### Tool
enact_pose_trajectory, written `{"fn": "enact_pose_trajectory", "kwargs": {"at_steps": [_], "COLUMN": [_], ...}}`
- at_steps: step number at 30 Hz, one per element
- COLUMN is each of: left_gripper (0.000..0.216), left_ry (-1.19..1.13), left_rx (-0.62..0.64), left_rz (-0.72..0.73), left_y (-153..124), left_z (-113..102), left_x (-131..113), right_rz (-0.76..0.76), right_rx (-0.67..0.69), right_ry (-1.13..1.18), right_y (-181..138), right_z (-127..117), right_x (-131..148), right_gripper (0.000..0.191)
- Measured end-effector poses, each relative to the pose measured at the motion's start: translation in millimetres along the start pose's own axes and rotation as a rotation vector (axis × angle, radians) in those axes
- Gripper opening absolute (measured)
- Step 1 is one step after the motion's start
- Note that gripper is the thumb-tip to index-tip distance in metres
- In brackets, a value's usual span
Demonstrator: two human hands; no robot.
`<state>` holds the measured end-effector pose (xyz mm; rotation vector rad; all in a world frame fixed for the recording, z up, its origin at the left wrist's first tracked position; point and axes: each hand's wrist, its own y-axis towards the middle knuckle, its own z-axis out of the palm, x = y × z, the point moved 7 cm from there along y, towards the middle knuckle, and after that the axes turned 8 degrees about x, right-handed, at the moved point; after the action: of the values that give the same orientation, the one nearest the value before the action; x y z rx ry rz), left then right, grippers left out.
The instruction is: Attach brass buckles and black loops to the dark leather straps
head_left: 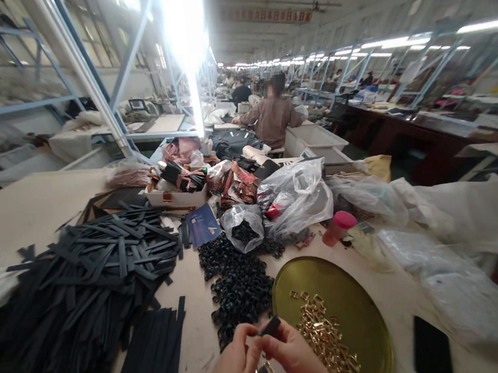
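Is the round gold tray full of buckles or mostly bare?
Mostly bare. The gold buckles lie in one loose cluster near the right hand; most of the gold tray floor shows uncovered.

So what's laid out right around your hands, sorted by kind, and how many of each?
Round gold tray holding gold buckles: 1
Heaps of black strips: 1
Piles of black loops: 1
Clear bags with loops inside: 1
Pink-capped bottles: 1
Blue booklets: 1
Black strip pinched between left hand and right hand: 1
Total: 7
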<state>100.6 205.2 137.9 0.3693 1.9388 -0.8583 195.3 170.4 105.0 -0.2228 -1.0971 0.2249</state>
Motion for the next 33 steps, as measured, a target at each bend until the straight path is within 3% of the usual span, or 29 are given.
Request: {"fn": "enact_pose_trajectory", "kwargs": {"at_steps": [3, 6, 7, 11, 13, 15, 18, 21, 24, 29, 33], "left_gripper": [0.036, 0.035, 0.036, 0.035, 0.034, 0.033, 0.031, 0.029, 0.031, 0.035, 0.026], "left_ry": [-0.024, -0.001, -0.010, -0.121, -0.166, -0.191, -0.202, -0.184, -0.219, -0.389, -0.292], "left_rx": [0.031, -0.005, -0.022, -0.065, -0.060, -0.030, 0.011, -0.031, -0.131, -0.211, -0.224], "left_rz": [0.027, -0.006, -0.031, -0.106, -0.135, -0.148, -0.153, -0.141, -0.109, -0.018, 0.024], "left_y": [9.2, 17.2, 19.0, 23.4, 25.4, 27.5, 29.7, 33.4, 40.6, 48.4, 37.9], "left_z": [8.4, 7.1, 5.7, 5.1, 7.1, 8.7, 6.9, -0.1, -6.8, -12.6, -19.0], "left_x": [11.4, 26.1, 30.5, 35.1, 31.7, 27.3, 24.5, 25.3, 22.8, 11.6, 9.5], "right_rz": [0.023, 0.033, 0.044, 0.087, 0.118, 0.137, 0.135, 0.089, 0.032, -0.005, -0.064], "right_rx": [0.032, -0.142, -0.223, -0.403, -0.405, -0.386, -0.362, -0.320, -0.214, -0.049, -0.084], "right_ry": [-0.212, -0.846, -0.936, -1.100, -1.133, -1.131, -1.080, -0.981, -0.830, -0.560, -0.381], "right_y": [1.6, 7.8, 11.1, 37.4, 56.0, 72.4, 85.8, 86.0, 78.3, 57.0, 41.0], "right_z": [-7.7, -58.9, -82.5, -160.0, -176.8, -181.1, -176.6, -158.9, -117.2, -37.2, -19.9], "right_x": [-15.7, -8.7, -3.9, 6.7, 1.5, -5.3, -5.2, 8.6, 19.0, 13.4, 16.3], "right_gripper": [0.030, 0.020, 0.014, 0.015, 0.009, 0.016, 0.025, 0.016, 0.021, 0.030, 0.024]}}
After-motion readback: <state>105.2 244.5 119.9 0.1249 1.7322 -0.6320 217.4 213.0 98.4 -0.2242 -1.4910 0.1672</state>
